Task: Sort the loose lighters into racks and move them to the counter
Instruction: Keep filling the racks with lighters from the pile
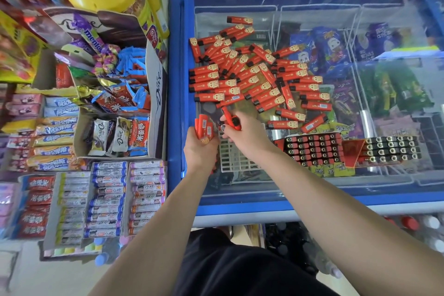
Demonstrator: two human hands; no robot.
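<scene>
Left hand (pixel 200 149) grips a bundle of red lighters (pixel 204 128), fingers curled round them, evidently as stock for loading. Right hand (pixel 242 133) pinches a single lighter (pixel 231 120) directly above the empty white rack (pixel 231 158), which lies partly hidden under both wrists. The loose pile (pixel 254 72) lies at 12 o'clock on the freezer lid (pixel 360 175). Two filled racks (pixel 314 149) sit at 3 o'clock, awaiting transfer.
</scene>
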